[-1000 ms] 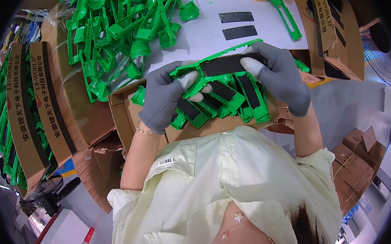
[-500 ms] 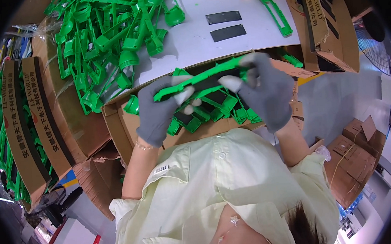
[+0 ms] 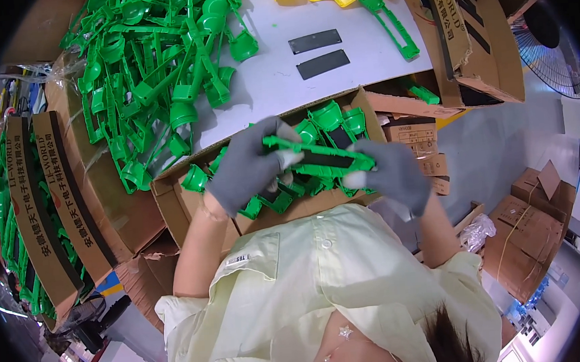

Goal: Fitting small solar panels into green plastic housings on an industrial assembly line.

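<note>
Holding a green frame [image 3: 318,149] between them, both hands [image 3: 243,169] [image 3: 399,177] hang above the carton [image 3: 176,206], seemingly clear of its rim [image 3: 166,213].

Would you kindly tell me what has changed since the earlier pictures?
The green frame with its black panel has come toward the body, from the edge of the white table to over the cardboard box, its right end swinging nearer. Both the left hand and right hand keep hold. The two black strips and the heap of green parts stayed put.

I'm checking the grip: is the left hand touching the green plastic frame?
Touching: the head view shows the left hand with its gloved thumb over the left end of the green plastic frame.
</note>
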`<state>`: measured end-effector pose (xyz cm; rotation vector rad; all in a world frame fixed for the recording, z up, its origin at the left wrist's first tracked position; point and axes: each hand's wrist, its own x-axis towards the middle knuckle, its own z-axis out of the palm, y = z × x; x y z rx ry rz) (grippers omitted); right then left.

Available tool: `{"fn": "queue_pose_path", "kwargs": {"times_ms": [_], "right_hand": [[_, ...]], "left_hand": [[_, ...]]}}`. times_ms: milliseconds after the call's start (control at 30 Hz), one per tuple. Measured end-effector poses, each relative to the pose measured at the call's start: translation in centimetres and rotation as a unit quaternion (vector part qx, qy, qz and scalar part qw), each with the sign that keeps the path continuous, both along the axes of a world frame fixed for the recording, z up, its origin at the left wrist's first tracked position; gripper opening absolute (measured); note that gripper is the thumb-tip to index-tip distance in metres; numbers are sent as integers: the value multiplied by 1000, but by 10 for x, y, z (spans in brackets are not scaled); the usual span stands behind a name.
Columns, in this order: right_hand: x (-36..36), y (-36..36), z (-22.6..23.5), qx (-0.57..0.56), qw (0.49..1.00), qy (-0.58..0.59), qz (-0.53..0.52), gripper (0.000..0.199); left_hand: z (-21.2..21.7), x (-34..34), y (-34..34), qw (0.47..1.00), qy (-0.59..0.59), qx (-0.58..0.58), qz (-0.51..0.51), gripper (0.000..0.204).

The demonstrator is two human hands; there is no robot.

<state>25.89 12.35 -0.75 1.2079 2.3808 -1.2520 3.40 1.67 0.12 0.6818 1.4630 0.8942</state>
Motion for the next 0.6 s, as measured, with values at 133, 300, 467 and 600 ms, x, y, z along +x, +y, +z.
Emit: {"fn": "queue_pose_path", "kwargs": {"times_ms": [133, 300, 467, 600], "right_hand": [[-19, 63, 8, 51, 973, 222, -48, 38], [-97, 117, -23, 247, 951, 163, 89, 34], [-127, 145, -52, 278, 941, 123, 149, 33], [-142, 154, -53, 233, 951, 47, 198, 34]], "left_hand": [[-1, -26, 37, 983, 88, -20, -157, 22], [-5, -7, 60, 833, 511, 55, -203, 35], [21, -80, 57, 777, 621, 101, 22, 21], [26, -118, 27, 714, 696, 45, 56, 28]]}}
